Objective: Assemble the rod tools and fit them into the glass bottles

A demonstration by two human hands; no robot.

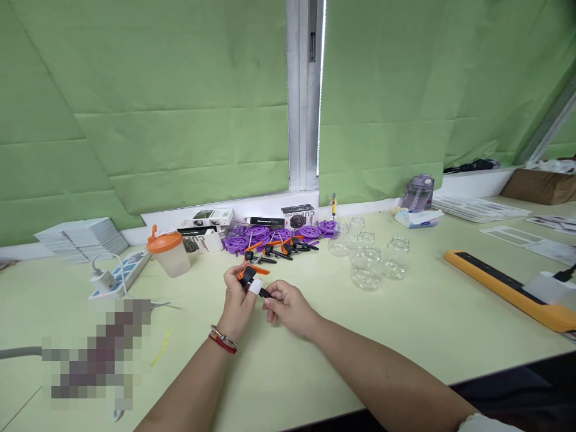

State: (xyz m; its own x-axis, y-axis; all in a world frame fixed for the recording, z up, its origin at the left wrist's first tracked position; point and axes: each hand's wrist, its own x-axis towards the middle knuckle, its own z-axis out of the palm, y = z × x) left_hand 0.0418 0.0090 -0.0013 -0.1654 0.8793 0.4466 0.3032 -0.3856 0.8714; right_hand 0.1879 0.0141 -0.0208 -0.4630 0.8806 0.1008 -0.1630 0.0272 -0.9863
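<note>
My left hand (237, 294) is closed round a small orange and black clamp (248, 273) held above the table, with a white cover on one fingertip. My right hand (284, 303) pinches the black end of the same clamp from the right. A little behind my hands lie several more orange and black clamps (274, 248), and behind those a heap of purple plastic wheels (265, 234).
Several clear glass jars (369, 258) stand to the right of the clamps. An orange-lidded cup (168, 253) and a white power strip (119, 273) are on the left. Small boxes (211, 219) line the window sill. A yellow and black bar (504, 281) lies far right.
</note>
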